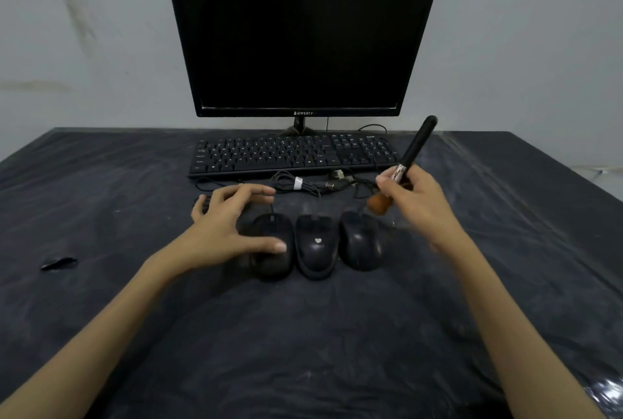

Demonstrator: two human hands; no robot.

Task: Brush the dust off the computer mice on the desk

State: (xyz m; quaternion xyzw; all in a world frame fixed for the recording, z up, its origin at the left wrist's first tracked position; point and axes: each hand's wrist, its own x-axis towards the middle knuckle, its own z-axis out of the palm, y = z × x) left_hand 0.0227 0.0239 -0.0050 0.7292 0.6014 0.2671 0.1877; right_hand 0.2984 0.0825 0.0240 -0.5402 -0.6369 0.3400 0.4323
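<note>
Mice lay side by side on the desk point(101, 284), before the keyboard point(293, 154): left mouse point(273, 263), heart mouse point(317, 250), right mouse point(360, 241). Left hand point(226, 225), fingers spread, thumb touching the left mouse. Right hand point(416, 203) gripped the brush point(409, 159), bristles just above the right mouse.

Mostly matt black plastic from where I sit.

I see three black plastic mice point(317, 248) with a dull sheen, a matt black plastic keyboard point(293, 155), a glossy dark monitor screen point(300, 34), and a wrinkled dark desk cover point(303, 334), dusty, shiny like plastic film at its edges.
</note>
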